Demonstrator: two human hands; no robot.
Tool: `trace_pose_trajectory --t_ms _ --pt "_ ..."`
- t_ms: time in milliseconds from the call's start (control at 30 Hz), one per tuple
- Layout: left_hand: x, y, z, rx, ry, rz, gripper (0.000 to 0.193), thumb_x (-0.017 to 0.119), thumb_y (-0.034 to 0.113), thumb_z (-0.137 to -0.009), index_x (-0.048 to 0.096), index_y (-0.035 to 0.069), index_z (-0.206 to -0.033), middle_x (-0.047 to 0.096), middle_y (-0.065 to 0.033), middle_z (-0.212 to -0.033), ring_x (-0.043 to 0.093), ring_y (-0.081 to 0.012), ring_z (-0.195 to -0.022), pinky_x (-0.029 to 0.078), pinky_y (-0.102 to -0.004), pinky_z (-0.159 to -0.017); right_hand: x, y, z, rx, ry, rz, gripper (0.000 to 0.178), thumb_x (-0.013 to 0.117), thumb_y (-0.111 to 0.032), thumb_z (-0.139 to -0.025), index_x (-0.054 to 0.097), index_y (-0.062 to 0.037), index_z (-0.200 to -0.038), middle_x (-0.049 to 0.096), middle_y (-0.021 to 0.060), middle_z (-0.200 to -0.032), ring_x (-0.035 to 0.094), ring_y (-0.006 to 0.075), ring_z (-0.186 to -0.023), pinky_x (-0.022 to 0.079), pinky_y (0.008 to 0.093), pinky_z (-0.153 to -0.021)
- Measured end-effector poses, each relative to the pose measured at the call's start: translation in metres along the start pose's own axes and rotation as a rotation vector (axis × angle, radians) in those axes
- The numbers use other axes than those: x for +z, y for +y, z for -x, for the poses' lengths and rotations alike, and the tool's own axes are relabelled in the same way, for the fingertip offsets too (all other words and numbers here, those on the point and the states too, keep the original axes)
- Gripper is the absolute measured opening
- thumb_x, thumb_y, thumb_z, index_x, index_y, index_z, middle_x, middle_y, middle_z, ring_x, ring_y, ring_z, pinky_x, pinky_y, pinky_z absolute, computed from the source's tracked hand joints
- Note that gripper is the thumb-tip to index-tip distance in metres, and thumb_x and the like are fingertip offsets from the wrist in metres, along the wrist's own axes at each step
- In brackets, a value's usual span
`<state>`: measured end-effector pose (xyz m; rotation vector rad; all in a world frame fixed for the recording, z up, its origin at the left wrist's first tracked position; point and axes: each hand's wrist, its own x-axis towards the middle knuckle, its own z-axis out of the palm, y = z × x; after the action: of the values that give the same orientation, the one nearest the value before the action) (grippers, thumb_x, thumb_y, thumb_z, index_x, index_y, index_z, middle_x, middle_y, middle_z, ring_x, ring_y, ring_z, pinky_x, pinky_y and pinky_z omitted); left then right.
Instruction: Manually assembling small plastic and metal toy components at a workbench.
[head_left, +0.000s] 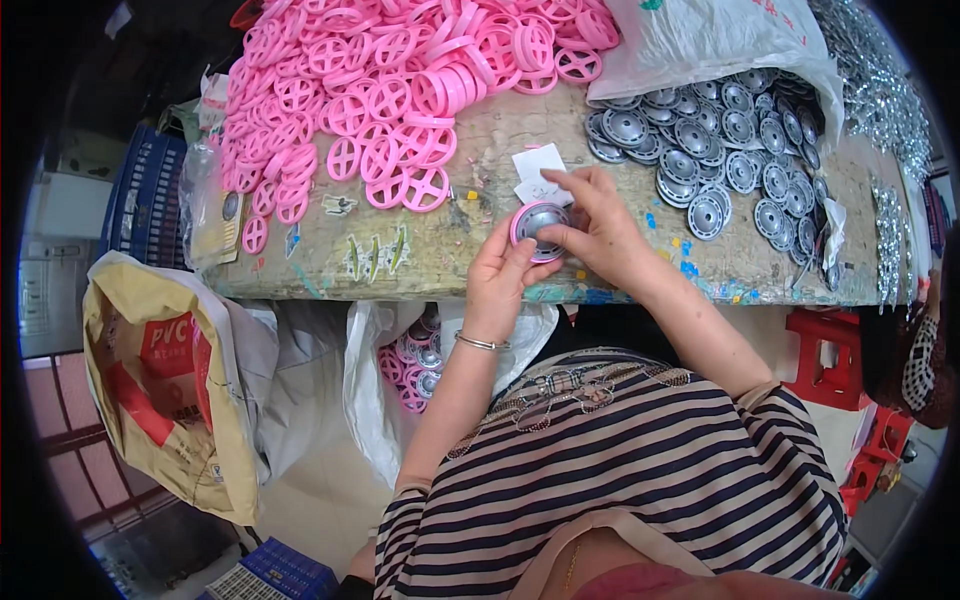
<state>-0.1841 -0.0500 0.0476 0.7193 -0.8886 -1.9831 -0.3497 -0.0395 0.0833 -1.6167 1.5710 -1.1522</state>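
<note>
Two hands on one piece: left grip closed, thumb and fingers pinching the near-left rim of a pink-rimmed silver disc, and right grip partly closed on its right side, thumb on the rim, the piece lying between both grips above the near edge of the surface. Just beyond the grips: white paper pieces; farther off, heaped pink rings leftward, silver discs rightward. Below the left grip, a white bag holds pink-and-silver pieces.
</note>
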Motion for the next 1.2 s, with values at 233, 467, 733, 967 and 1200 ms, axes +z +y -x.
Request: trace_pose_trajectory --t_ms 233,467,733,967,1200 --pt "0.002 0.003 0.001 0.036 -0.024 -0.061 0.036 0.041 0.007 -0.099 0.041 0.000 -0.135 0.053 -0.0119 -0.124 0.059 -0.0197 -0.104 0.056 -0.0344 -0.086 -0.004 -0.001 -0.002 0.288 -0.259 -0.052 0.029 0.071 -0.014 -0.082 0.062 -0.0006 -0.105 0.063 0.0020 -0.082 0.055 0.0075 -0.073 0.048 0.0247 -0.065" --pt "-0.005 -0.002 0.018 0.123 0.108 -0.177 0.036 0.041 0.011 -0.100 0.042 -0.002 -0.133 0.054 -0.0122 -0.120 0.061 -0.0194 -0.099 0.059 -0.0339 -0.078 0.005 -0.006 0.002 0.336 -0.313 -0.200 0.023 0.070 -0.016 -0.084 0.062 -0.0005 -0.100 0.062 0.0005 -0.079 0.054 0.0063 -0.071 0.046 0.0223 -0.063" --pt "-0.100 0.029 0.120 0.324 0.612 -0.864 0.029 0.046 0.018 -0.098 0.058 -0.003 -0.115 0.061 -0.0083 -0.107 0.061 -0.0153 -0.089 0.051 -0.0286 -0.078 0.053 -0.018 -0.054 -0.042 -0.340 0.009 0.026 0.066 -0.020 -0.085 0.062 -0.0021 -0.104 0.063 0.0105 -0.092 0.060 0.0235 -0.085 0.048 0.0333 -0.076" --pt "-0.117 0.026 0.146 0.234 0.803 -1.054 0.024 0.054 0.012 -0.095 0.059 -0.003 -0.112 0.062 -0.0104 -0.107 0.063 -0.0167 -0.090 0.049 -0.0257 -0.079 0.107 0.001 -0.091 -0.417 -0.169 0.408 0.019 0.067 -0.018 -0.080 0.062 -0.0052 -0.093 0.057 0.0124 -0.100 0.053 0.0332 -0.101 0.047 0.0415 -0.083" --pt "-0.056 0.028 0.071 0.262 0.319 -0.383 0.036 0.045 0.010 -0.098 0.043 -0.005 -0.131 0.052 -0.0216 -0.128 0.060 -0.0201 -0.105 0.052 -0.0291 -0.081 0.044 -0.022 -0.047 -0.253 -0.214 0.101 0.023 0.067 -0.023 -0.083 0.058 -0.0023 -0.085 0.055 0.0131 -0.086 0.053 0.0303 -0.075 0.045 0.0378 -0.069"
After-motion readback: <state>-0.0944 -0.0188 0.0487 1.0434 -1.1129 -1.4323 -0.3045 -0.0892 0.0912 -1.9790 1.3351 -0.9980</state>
